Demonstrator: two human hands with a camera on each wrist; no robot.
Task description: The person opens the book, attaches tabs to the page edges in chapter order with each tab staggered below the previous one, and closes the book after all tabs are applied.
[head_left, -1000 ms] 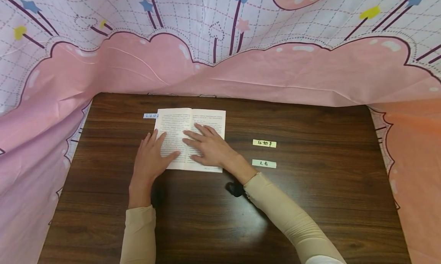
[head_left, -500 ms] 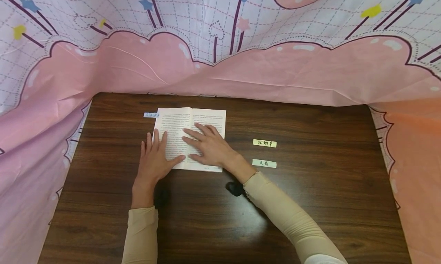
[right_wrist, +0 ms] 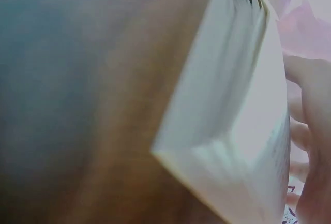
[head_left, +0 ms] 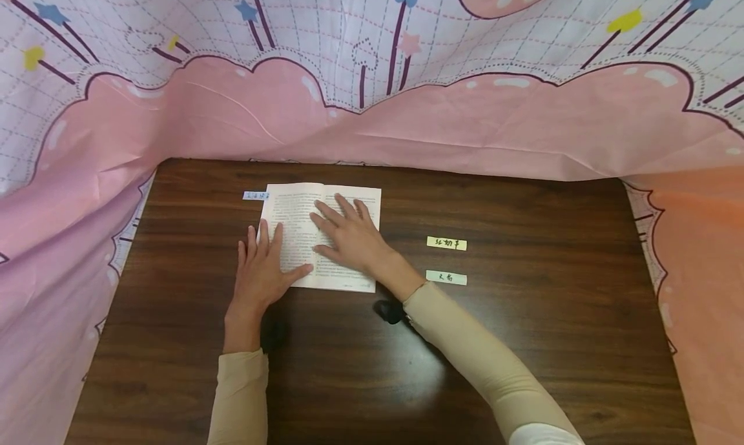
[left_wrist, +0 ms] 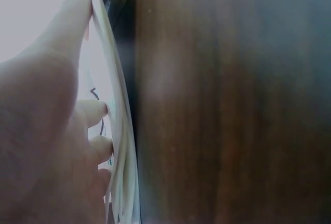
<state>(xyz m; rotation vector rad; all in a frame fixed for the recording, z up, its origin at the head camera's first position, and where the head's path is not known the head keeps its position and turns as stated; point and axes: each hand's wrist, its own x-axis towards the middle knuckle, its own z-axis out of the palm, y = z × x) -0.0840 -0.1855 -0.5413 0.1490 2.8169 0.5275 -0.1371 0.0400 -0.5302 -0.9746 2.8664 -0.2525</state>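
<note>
An open book (head_left: 349, 280) lies on the brown table, its printed pages facing up. My left hand (head_left: 258, 270) rests at the book's left side, fingers straight along the left page's edge and thumb reaching over the page toward the fold. Spread across the right page, near the fold, is my right hand (head_left: 351, 238), its fingers straight and pointing to the far left. In the left wrist view the edge of the book (left_wrist: 120, 131) shows beside the thumb and fingertips. The right wrist view has the book's page block (right_wrist: 222, 79) next to the fingers.
A blue written strip (head_left: 256, 196) sticks out at the book's upper left edge. Right of the book, a yellow strip (head_left: 446, 243) and a pale green strip (head_left: 446, 277) lie on the wooden table (head_left: 552, 270). A pink patterned curtain (head_left: 407, 128) hangs around the table.
My left hand has shifted slightly right, its thumb further over the left page. The right hand has slid a little up the right page. The book stays put.
</note>
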